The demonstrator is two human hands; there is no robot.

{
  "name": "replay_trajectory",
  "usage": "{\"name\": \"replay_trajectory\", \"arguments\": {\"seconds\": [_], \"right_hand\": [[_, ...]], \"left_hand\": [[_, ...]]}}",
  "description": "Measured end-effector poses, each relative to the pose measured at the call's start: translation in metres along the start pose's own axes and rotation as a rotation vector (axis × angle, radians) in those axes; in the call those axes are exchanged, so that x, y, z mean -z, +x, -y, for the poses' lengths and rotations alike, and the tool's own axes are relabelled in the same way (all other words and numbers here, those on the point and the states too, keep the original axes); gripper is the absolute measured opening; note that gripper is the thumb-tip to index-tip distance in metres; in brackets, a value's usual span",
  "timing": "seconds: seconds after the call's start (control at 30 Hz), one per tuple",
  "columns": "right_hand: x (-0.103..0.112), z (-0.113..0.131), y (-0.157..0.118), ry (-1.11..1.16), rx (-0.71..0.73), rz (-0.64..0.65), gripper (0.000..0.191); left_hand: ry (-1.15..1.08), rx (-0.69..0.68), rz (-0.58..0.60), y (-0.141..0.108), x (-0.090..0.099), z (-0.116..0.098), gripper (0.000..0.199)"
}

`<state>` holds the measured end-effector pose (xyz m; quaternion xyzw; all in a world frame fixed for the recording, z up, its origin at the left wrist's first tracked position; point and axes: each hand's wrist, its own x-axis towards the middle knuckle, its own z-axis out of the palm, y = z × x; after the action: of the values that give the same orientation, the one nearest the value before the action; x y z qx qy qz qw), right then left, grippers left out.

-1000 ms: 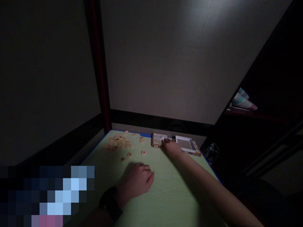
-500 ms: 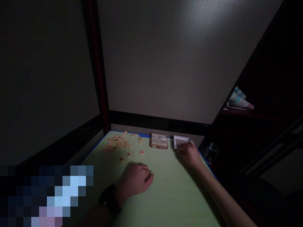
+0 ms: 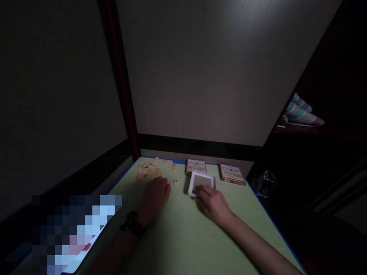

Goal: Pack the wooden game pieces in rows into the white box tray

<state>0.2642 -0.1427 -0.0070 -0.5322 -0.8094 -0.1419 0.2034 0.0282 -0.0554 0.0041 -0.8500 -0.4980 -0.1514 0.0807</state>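
Observation:
My right hand (image 3: 215,204) grips the near edge of a shallow white box tray (image 3: 202,179), with the fingertips partly inside. The tray's grey inner floor faces up, and it overlaps the front of a printed box (image 3: 196,165) in my sight. My left hand (image 3: 155,198), with a black watch on the wrist, has curled fingers beside the Chinese chess pieces; whether it holds any is hidden. Most of the round wooden pieces (image 3: 149,170) lie heaped at the far left. A red-marked piece (image 3: 176,181) sits apart, to the right of my left hand.
A second printed box (image 3: 232,174) lies at the table's far right. The light green table (image 3: 183,236) has a blue edge and meets a wall behind. A clear container (image 3: 266,183) stands beyond the right edge. A pixelated bright patch covers the lower left.
My right hand has brought the white tray leftward and nearer, uncovering the second printed box. My left hand has moved forward and left, and two dark-marked pieces there no longer show.

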Motion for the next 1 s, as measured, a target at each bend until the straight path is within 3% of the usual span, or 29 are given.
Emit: {"name": "replay_trajectory", "arguments": {"seconds": [0.17,0.4,0.57,1.0], "right_hand": [[-0.018,0.03,-0.002,0.08,0.097,0.024,0.013],[-0.013,0.018,-0.004,0.169,0.088,0.018,0.026],[-0.003,0.009,-0.002,0.16,0.016,-0.028,0.041],[0.005,-0.007,0.001,0.229,-0.06,-0.177,0.036]], "left_hand": [[0.115,0.148,0.041,0.002,0.009,0.025,0.029],[0.004,0.226,0.197,0.002,0.012,0.039,0.037],[-0.092,0.169,0.276,0.003,0.01,0.043,0.031],[-0.09,0.221,0.152,0.008,-0.003,0.046,0.03]]}}
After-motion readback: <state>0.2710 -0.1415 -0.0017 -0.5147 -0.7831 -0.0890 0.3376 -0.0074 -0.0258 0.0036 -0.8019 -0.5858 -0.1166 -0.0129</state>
